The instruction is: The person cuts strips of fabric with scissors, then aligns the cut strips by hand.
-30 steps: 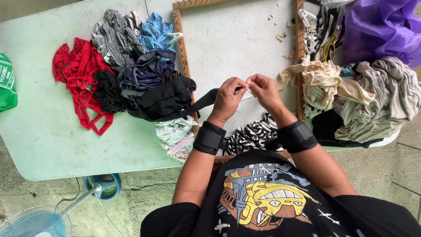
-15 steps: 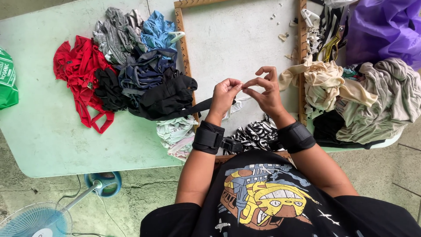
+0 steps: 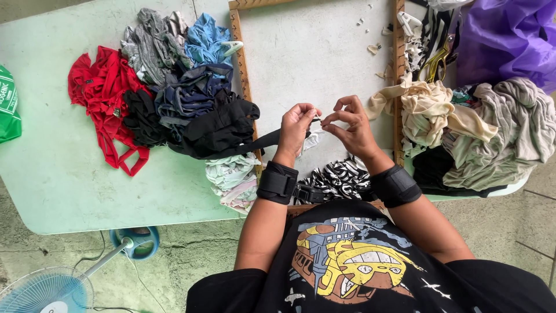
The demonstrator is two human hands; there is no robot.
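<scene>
A: Largest first. The pale green table [image 3: 69, 174] is running out of view at the left and top, and the wooden frame [image 3: 243, 87] on it is being cut off along its upper edge. What is getting lost for you?

B: The purple bag [image 3: 509, 40] is going off the top right corner. The red cloth pile [image 3: 104, 104] and the cream cloth heap [image 3: 428, 110] are showing whole, but the striped cloth [image 3: 339, 177] is lying half hidden under your wrists. The scissors [image 3: 434, 61] are partly buried in fabric, so their blades are hard to make out.

A: And the piece you are working?

B: The black strip [image 3: 266, 141] is running low-left to upper-right, its long axis slanting from the black cloth pile [image 3: 220, 124] up to your fingers over the frame's pale board. Its end is nearly hidden between your fingertips.

A: Your hands?

B: Your left hand [image 3: 296, 124] is curling, fingers bent inward, pinching the strip's end. Your right hand [image 3: 350, 124] is meeting it just beside, thumb and forefinger narrowed onto the same tip, other fingers arching above. Both wrists are wearing black bands.
</scene>
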